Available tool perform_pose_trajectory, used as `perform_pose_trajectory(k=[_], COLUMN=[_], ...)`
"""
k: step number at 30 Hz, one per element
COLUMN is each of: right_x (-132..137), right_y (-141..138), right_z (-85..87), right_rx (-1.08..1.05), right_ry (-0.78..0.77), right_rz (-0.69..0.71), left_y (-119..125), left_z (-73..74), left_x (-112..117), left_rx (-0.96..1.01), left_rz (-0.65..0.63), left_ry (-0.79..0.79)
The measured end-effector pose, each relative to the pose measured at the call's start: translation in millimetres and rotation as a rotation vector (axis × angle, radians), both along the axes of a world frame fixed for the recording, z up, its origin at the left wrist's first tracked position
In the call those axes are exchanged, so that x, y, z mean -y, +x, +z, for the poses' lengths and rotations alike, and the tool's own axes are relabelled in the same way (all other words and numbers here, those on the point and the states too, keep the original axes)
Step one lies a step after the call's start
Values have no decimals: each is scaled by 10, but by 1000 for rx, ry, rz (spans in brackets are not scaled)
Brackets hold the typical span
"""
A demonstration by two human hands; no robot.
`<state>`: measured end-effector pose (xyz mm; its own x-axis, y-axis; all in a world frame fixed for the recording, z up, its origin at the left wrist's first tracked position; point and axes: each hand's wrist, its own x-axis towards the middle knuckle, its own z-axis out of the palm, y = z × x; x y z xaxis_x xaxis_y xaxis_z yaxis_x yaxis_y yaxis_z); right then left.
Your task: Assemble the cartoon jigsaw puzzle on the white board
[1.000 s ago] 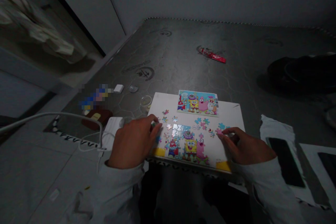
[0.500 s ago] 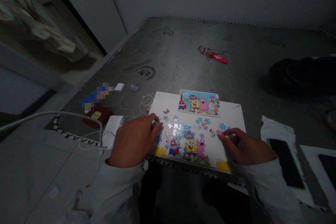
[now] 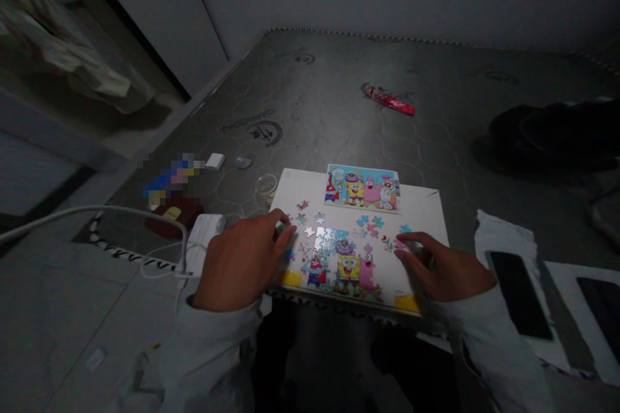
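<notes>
A white board [image 3: 416, 206] holds a part-built cartoon jigsaw puzzle [image 3: 339, 264], with a printed picture card [image 3: 361, 188] at its far edge. Loose coloured puzzle pieces [image 3: 371, 226] lie scattered between them. My left hand [image 3: 239, 264] rests at the board's left side, its curled fingertips among small pieces; I cannot tell whether they pinch one. My right hand [image 3: 438, 268] lies at the right side, fingers apart, their tips beside pink and blue pieces.
The board lies on a grey patterned mattress [image 3: 314, 97]. A white charger [image 3: 207, 235] with its cable sits left of the board, and a clear plastic ring [image 3: 265, 184] lies behind it. A red wrapper [image 3: 390, 100] lies far back. A dark phone on white paper [image 3: 519, 293] lies right.
The whole view has shifted slightly left. My right hand has edged left toward the pieces, with its fingers spread a little wider. My left hand stays at the same pieces.
</notes>
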<state>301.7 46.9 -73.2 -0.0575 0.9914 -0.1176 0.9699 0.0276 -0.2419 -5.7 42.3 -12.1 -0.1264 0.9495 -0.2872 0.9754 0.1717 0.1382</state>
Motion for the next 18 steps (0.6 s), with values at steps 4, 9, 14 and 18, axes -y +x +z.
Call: perform_pose_trajectory(k=[4,9,14,18], right_x=[2,11,9,5], right_y=[32,97,90,73], right_z=[-13,-15,1,10], right_rx=[-2,27,58,62], right_ry=[0,-14,7,2], right_rz=[3,62,65,49], left_y=[7,21,-2,-14], left_z=[-2,15,-11,-33], left_x=[-1,-6,-5,0], left_rx=[-10,-17,-22,-21], left_rz=[-1,1,0,-2], left_ry=[0,0,5,10])
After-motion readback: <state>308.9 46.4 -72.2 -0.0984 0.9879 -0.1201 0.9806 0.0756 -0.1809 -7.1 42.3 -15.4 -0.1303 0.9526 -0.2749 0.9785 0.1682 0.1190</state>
